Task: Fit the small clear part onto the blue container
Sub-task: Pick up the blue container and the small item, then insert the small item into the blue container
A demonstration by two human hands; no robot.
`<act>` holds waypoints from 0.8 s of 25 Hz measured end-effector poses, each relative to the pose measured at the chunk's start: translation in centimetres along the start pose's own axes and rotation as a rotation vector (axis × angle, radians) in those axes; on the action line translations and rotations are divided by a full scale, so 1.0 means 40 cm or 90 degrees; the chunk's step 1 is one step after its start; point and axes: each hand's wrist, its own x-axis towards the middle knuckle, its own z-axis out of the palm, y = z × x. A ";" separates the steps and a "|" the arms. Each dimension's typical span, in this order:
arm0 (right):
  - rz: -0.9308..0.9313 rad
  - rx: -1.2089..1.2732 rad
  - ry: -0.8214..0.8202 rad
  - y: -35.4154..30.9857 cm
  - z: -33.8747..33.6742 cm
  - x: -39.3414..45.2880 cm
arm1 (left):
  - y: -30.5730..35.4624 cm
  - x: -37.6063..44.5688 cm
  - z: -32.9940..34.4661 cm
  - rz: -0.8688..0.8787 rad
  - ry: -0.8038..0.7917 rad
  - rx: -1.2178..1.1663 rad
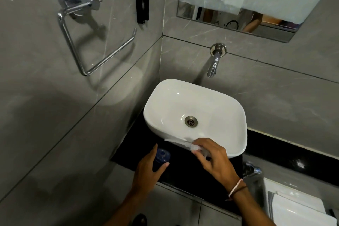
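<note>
- Your left hand (146, 169) is curled around the blue container (162, 157), thumb on the far-left side and fingers on the near side; the container stands on the black countertop (183, 172), just left of the washbasin's front corner.
- Your right hand (214, 159) pinches the small clear part (195, 147) between thumb and fingertips, right at the front rim of the white washbasin (194, 115). The part is apart from the container, to its right and a little farther from you.
- The clear part is translucent and blurred against the white rim, so its exact shape is hard to tell; a thin pale piece seems to extend from it to the left.
- The container is dark blue and rounded, with a round top face turned toward you.
- The washbasin is glossy white ceramic, a rounded rectangle, with a metal drain (191, 121) in the middle. It stands directly behind both hands.
- Above it, a chrome tap (214, 62) comes out of the grey marble-look wall tiles.
- A mirror (238, 18) hangs higher on that wall; its upper part is covered by a pale sheet.
- On the left wall there is a chrome towel ring (91, 42) of bent metal rod.
- Thin bands (236, 188) sit around your right wrist.
- At the lower right you see a second chrome fitting (252, 169) and a white glossy object (297, 209).
</note>
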 end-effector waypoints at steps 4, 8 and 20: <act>-0.106 -0.109 -0.162 -0.041 -0.032 0.062 | -0.009 -0.002 0.001 0.012 0.013 -0.014; -0.153 -0.145 -0.219 -0.057 -0.022 0.083 | -0.011 -0.009 0.007 0.025 0.034 -0.014; -0.183 -0.153 -0.325 -0.105 -0.024 0.134 | -0.024 -0.005 0.007 0.055 0.030 -0.009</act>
